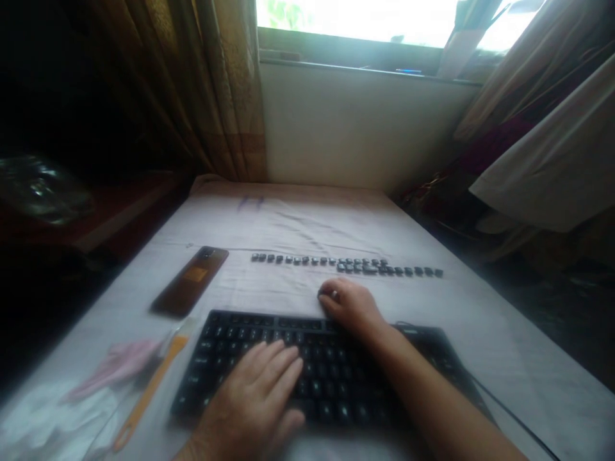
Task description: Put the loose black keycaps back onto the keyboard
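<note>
A black keyboard (331, 390) lies in front of me, its right part bare of several keys as far as the blur shows. My left hand (254, 397) rests flat on its left half, fingers stretched out and holding nothing. Beyond the keyboard's back edge, my right hand (350, 304) is low over the cloth, thumb and forefinger pinched on a small dark keycap (320, 292), partly hidden by the fingers. Just past that hand, loose keycaps (314, 260) stand in a long row, with a second row (406, 271) nearer and to the right.
A brown phone (195, 278) lies left of the keyboard. Nearer are an orange-handled brush (151, 390), a pink cloth (115, 368) and a crumpled white sheet (57, 416). The keyboard's cable (512, 410) runs off to the right. Curtains (230, 96) hang by the window.
</note>
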{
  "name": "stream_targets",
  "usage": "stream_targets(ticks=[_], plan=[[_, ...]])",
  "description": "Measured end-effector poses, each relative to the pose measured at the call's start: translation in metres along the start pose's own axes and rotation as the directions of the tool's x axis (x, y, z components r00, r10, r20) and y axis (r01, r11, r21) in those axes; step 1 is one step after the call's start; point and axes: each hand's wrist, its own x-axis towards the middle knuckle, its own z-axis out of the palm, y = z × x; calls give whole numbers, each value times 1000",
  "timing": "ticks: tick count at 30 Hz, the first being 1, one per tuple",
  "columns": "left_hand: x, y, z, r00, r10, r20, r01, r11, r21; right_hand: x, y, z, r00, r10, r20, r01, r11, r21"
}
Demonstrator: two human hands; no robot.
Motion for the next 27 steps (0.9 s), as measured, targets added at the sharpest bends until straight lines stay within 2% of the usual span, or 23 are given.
stream_targets(ticks=[12, 27], plan=[[-1, -1, 1, 999, -1, 36, 3, 999, -53, 0, -1, 1, 1000, -2, 22, 4, 996, -91], [0, 2, 2, 998, -30, 63, 34, 997, -74, 2, 2, 4, 1000, 4, -3, -4, 1000, -30]])
